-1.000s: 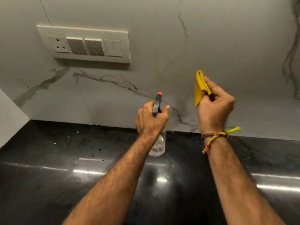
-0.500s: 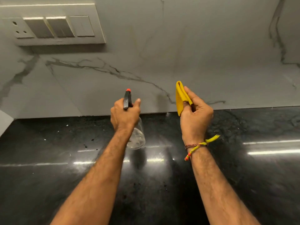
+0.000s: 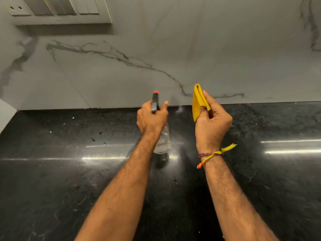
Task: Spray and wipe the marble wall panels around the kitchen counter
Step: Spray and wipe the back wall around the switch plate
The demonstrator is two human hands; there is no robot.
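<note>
My left hand (image 3: pixel 151 119) grips one spray bottle (image 3: pixel 162 141) over the black counter (image 3: pixel 52 171); my right hand (image 3: pixel 212 122) pinches one folded yellow cloth (image 3: pixel 198 101) near the marble wall (image 3: pixel 191 49).

Both forearms are bare, with no sleeves in view. The right hand (image 3: pixel 212 122) has thread bands (image 3: pixel 211 154) at its wrist: a dark reddish braid and a yellow cord with orange-red beads and a frayed tassel end.
</note>
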